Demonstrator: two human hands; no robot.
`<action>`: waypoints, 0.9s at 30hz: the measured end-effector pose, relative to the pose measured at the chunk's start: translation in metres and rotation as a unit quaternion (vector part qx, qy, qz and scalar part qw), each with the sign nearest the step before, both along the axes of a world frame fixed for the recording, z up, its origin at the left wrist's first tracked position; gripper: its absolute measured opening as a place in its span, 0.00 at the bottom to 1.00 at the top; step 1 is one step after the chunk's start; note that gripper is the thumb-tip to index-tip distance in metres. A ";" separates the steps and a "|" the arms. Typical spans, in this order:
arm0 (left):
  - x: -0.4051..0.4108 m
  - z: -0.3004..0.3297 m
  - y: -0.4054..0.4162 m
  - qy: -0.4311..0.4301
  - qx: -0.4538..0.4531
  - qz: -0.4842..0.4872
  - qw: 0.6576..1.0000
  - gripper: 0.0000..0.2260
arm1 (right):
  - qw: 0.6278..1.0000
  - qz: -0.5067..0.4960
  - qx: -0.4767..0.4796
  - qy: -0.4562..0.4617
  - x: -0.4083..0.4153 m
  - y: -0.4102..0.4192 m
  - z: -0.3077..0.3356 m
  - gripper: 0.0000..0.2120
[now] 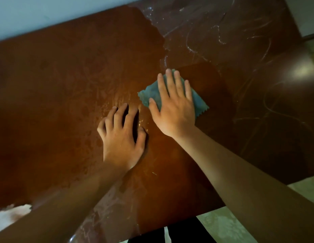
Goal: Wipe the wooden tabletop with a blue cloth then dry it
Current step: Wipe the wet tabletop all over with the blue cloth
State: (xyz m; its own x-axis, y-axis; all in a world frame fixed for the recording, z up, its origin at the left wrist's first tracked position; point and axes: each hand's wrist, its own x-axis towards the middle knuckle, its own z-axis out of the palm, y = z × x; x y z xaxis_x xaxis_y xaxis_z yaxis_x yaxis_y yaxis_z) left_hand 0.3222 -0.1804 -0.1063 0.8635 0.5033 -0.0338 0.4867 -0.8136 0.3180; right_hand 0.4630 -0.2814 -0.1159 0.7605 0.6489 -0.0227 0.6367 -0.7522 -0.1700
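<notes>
The wooden tabletop fills the head view, reddish brown and wet-looking at the left and centre, darker with pale streaks at the upper right. A small blue cloth with a zigzag edge lies flat on the table just right of centre. My right hand presses flat on top of the cloth with its fingers spread, covering most of it. My left hand rests on the bare wood just left of the cloth, fingers bent and apart, holding nothing.
A pale wall runs along the table's far edge. The near table edge crosses the bottom right, with light floor beyond it. A bright light reflection shines on the right side of the table.
</notes>
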 end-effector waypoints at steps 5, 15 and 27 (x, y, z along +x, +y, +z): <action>0.042 0.009 0.049 -0.043 -0.014 -0.069 0.997 0.19 | 0.995 -0.101 -0.019 0.007 0.063 -0.023 -0.001 0.35; 0.135 -0.004 0.101 0.012 0.025 -0.084 0.996 0.24 | 0.992 -0.128 0.010 -0.006 0.014 0.041 0.000 0.34; 0.135 -0.010 0.096 0.011 0.053 -0.084 0.995 0.24 | 0.972 -0.230 -0.040 -0.002 0.110 0.011 0.001 0.36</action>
State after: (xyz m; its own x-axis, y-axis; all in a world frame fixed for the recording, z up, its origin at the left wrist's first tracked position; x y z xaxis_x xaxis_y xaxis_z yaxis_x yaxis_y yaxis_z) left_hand 0.4576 -0.0846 -0.1167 0.9353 0.3536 -0.0085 0.3470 -0.9124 0.2170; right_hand 0.5732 -0.2702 -0.1154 0.9701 0.2360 -0.0558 0.2300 -0.9683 -0.0973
